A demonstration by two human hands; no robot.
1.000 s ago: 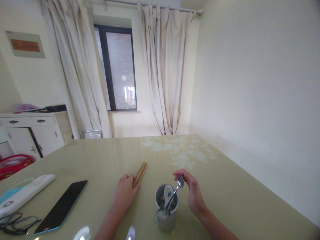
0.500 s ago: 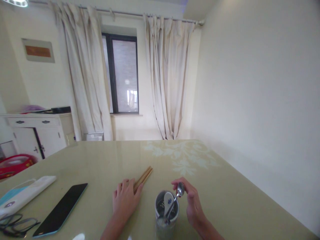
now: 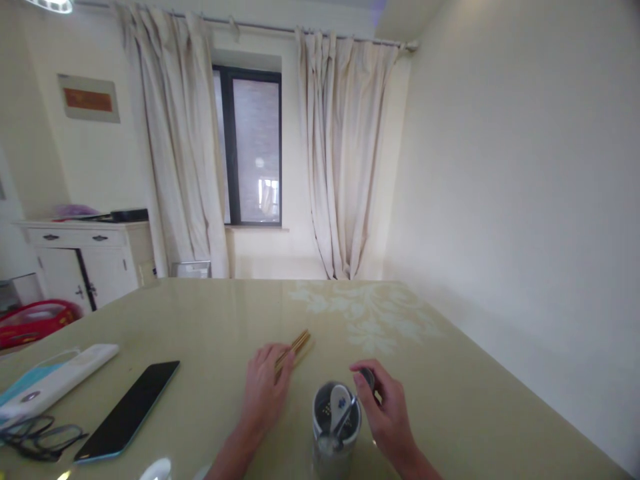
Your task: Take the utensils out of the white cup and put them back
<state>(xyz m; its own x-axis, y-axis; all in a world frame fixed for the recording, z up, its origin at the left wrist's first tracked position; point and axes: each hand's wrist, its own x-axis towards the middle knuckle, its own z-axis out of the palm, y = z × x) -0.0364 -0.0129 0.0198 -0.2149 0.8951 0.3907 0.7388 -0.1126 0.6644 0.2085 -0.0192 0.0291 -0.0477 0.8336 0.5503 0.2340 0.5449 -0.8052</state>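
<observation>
My left hand [image 3: 265,390] is closed round a bundle of wooden chopsticks [image 3: 301,341], whose tips point away to the right just above or on the table. To its right stands a round utensil holder [image 3: 316,412] with small holes inside. A white ceramic spoon [image 3: 341,400] with a blue mark leans in it. My right hand [image 3: 389,413], beside the holder, pinches a metal spoon [image 3: 368,377] near its bowl, and the handle slants down into the holder. A blurred, pale round shape at the holder's near side is hard to make out.
On the left of the table [image 3: 225,313] lie a black-screened phone [image 3: 131,408], eyeglasses [image 3: 41,437] and a white power strip-like object [image 3: 75,379]. A white round thing [image 3: 156,469] shows at the near edge. A wall [image 3: 525,233] runs along the right.
My right hand has closed its thumb and fingers on the metal spoon's bowl. My left fingers have curled round the chopsticks, and that hand has shifted slightly right. The view has turned slightly left.
</observation>
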